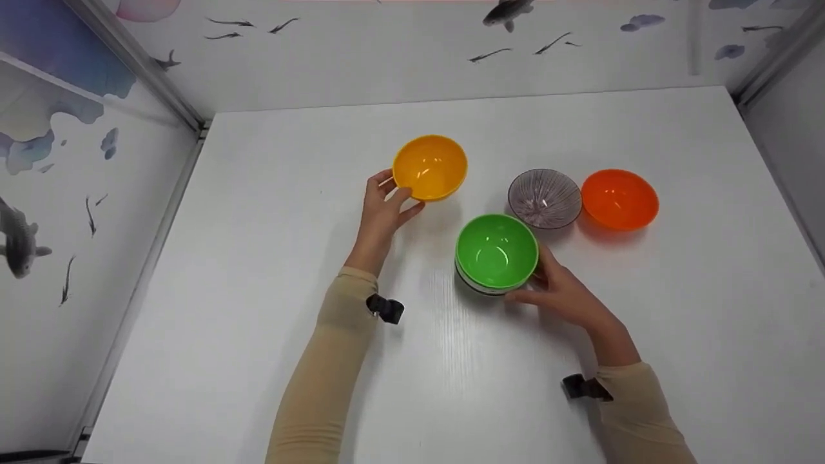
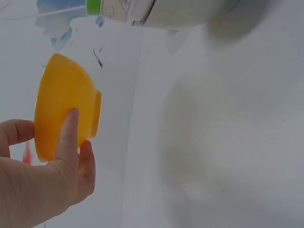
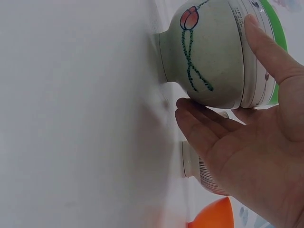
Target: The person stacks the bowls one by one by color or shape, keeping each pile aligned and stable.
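Note:
In the head view my left hand point(image 1: 380, 216) holds a yellow bowl point(image 1: 430, 166) by its near left side. The left wrist view shows this bowl point(image 2: 66, 109) off the table, thumb and fingers on its wall. My right hand point(image 1: 570, 296) grips the right side of a bowl stack topped by a green bowl point(image 1: 496, 251). Below the green one, the right wrist view shows a pale bowl point(image 3: 213, 61) with a painted red flower, its foot at the tabletop. Another white rim lies between them.
A purple-grey streaked bowl point(image 1: 544, 198) stands just behind the stack, and an orange bowl point(image 1: 620, 200) sits to its right. White panels with fish drawings border the white table point(image 1: 258, 258) at the back and left.

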Motion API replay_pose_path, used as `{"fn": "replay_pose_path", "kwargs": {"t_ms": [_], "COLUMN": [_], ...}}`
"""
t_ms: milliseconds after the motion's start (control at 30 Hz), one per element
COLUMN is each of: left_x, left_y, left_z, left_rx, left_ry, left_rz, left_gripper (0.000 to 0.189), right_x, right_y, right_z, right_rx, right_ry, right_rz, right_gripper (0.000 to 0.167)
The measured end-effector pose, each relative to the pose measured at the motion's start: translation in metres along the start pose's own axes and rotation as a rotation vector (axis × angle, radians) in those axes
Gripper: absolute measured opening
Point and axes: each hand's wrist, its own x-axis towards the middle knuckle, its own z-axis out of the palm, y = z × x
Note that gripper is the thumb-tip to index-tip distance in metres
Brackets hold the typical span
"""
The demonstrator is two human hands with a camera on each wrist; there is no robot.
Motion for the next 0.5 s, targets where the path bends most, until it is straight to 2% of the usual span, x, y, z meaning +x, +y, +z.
{"fn": "replay_pose_path", "kwargs": {"t_ms": [267, 500], "left_x": [-0.020, -0.031], "left_y": [0.013, 0.015], "left_z": [0.004, 0.007], "left_rx": [0.037, 0.080], "left_ry": [-0.118, -0.184], "left_rz": [0.016, 0.034], "left_gripper": [0.048, 0.045], "right_x": [0.001, -0.001], "right_y": [0.000, 0.000], "right_z": [-0.001, -0.001], "right_rx": [-0.016, -0.035], "right_ry": [-0.002, -0.006], "right_rz": [0.005, -0.005], "right_gripper": [0.107, 0.108]}}
